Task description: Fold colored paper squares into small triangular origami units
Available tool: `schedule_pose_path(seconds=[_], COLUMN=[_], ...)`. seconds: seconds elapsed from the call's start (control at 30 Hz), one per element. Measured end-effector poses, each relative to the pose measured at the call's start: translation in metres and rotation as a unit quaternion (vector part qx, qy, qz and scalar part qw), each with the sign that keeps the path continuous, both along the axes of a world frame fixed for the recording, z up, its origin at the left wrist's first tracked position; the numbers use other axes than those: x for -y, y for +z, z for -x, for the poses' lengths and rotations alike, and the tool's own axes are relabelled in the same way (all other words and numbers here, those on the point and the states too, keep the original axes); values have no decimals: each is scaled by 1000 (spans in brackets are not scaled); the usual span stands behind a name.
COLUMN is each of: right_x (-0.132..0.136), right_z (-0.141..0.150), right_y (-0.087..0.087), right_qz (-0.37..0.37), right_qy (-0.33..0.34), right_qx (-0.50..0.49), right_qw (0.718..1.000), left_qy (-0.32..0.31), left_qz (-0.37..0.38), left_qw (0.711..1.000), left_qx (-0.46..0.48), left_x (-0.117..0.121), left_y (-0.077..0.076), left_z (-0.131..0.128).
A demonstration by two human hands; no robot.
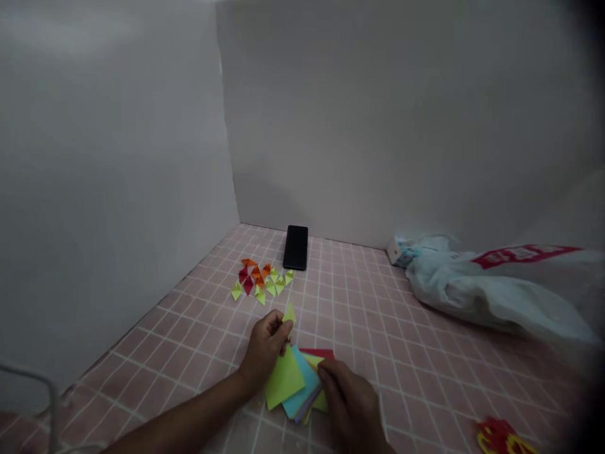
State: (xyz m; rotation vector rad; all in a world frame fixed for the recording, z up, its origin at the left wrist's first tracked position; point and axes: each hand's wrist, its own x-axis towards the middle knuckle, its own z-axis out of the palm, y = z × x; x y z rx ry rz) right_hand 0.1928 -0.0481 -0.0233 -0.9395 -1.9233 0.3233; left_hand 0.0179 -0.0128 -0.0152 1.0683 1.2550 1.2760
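My left hand (265, 345) is closed, its thumb and fingers pinching a small folded yellow paper piece (290, 313) whose pointed tip sticks up. Just below it lies a fanned stack of square paper sheets, with a yellow-green sheet (283, 381) on top and a light blue sheet (304, 386) under it. A red sheet (316, 352) shows at the back of the stack. At the stack's right side, my right hand (350, 400) has its thumb and fingertips closed on the corner of a yellow sheet (314, 360). Part of the stack is hidden by that hand.
Several folded paper pieces, orange (258, 275), red (248, 285) and yellow (270, 287), lie beyond my hands. A black phone (295, 247) is near the back wall. To the right are a white plastic bag (463, 290), a box (399, 251) and a red-and-yellow object (501, 436).
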Motion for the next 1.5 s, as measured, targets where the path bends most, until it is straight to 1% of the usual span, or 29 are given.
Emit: schedule_pose_path(seconds=[0.1, 0.13, 0.2, 0.33, 0.4, 0.47, 0.57, 0.6, 0.73, 0.8, 0.87, 0.9, 0.97, 1.0, 1.07, 1.1, 1.13, 1.2, 1.3, 1.4, 1.5], right_x=[-4, -5, -9, -16, -17, -17, -15, -14, -15, -14, -13, -11, -8, -7, -6, -5, -5, -5, -5, -5, -7], right_z=[-3, -5, -7, -10, -10, -9, -8, -8, -8, -7, -2, 1, 7, 10, 14, 15, 16, 15, 13, 14, 15], right_y=[8, 10, 13, 17, 18, 17, 13, 10, 5, 8, 13, 16, 22, 25, 30, 32, 34, 38, 42, 45, 46], right_qz=[-49, -50, -76, -76, -54, -23, 5, 28, 75, 100, 128, 158, 227, 272, 351, 379, 400, 422, 428, 424, 406], right_qy=[-21, -23, -25, -45, -47, -46, -24, -17, -26, -18, -10, 1, 20, 31, 44, 41, 43, 44, 44, 52, 54], right_qx=[7, 22, 35, 55, 53, 48, 59, 60, 22, 5, -15, -26, -86, -134, -234, -268, -280, -285, -269, -253, -248], right_qw=[999, 998, 996, 995, 996, 998, 998, 998, 997, 995, 992, 987, 970, 952, 905, 885, 871, 859, 861, 868, 878], left_qy=[16, 18, 11, -12, -17, -27, -27, -30, -46, -44, -54, -60, -90, -102, -129, -140, -152, -174, -191, -179, -149], left_qz=[10, 16, 28, 45, 52, 44, 32, 26, -17, -36, -33, -34, -31, -25, -22, -20, -20, -7, 7, 10, 10], left_qw=[1000, 1000, 999, 998, 998, 998, 998, 998, 997, 997, 996, 996, 994, 994, 991, 989, 988, 984, 981, 983, 988], left_qx=[-6, -9, -20, -39, -43, -46, -38, -38, -55, -60, -62, -59, -47, -42, -34, -33, -34, -32, -36, -43, -39], left_x=[2, 3, 5, 6, 5, 4, 2, 2, 5, 9, 13, 16, 21, 23, 25, 26, 26, 27, 26, 25, 23], left_y=[0, 0, 0, -2, -2, -1, 0, 0, 2, 5, 10, 13, 19, 22, 26, 27, 29, 32, 36, 38, 38], left_z=[2, 3, 6, 8, 9, 8, 6, 5, 1, 0, -2, -4, -7, -9, -12, -13, -14, -14, -12, -11, -13])
